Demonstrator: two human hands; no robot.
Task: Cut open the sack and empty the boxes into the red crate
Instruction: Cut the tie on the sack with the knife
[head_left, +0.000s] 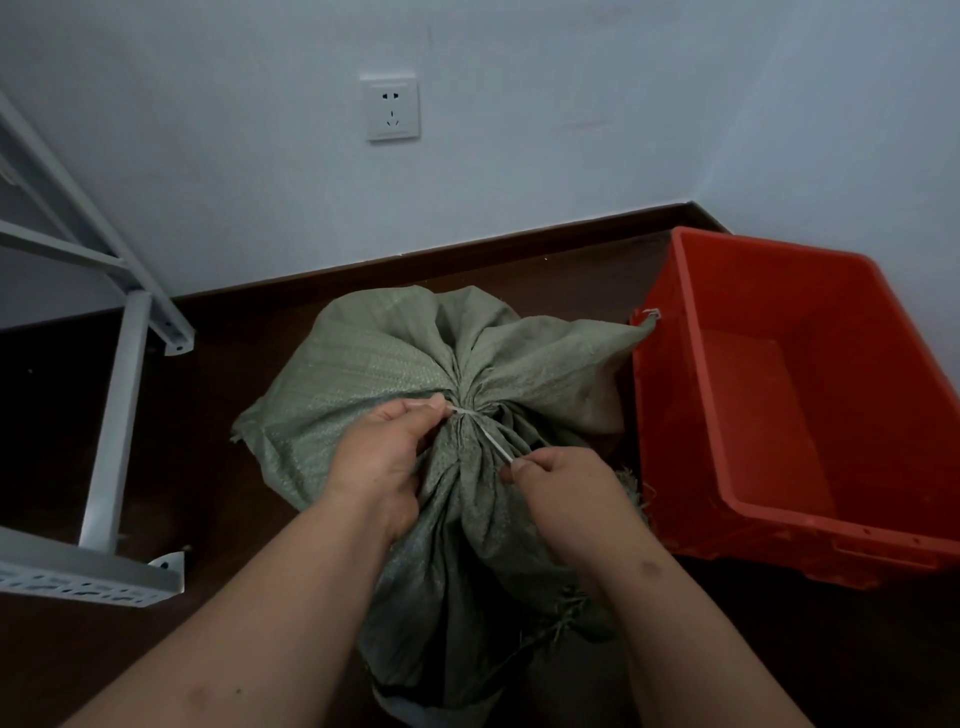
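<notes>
L hand (382, 457) + R hand (563, 491): fingers pinching white tie (485, 428) at neck of green sack (363, 364) | sack on floor (218, 441), tied shut | 1 red crate (779, 395) touching sack's R edge, open top | metal rack (114, 415) L, apart.

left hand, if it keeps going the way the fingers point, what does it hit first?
Most likely the gathered neck of the green woven sack, directly ahead of the left hand, whose fingertips pinch the white tie there. Beyond that lies more sack, then the wall. Depth is hard to judge from one view.
</notes>
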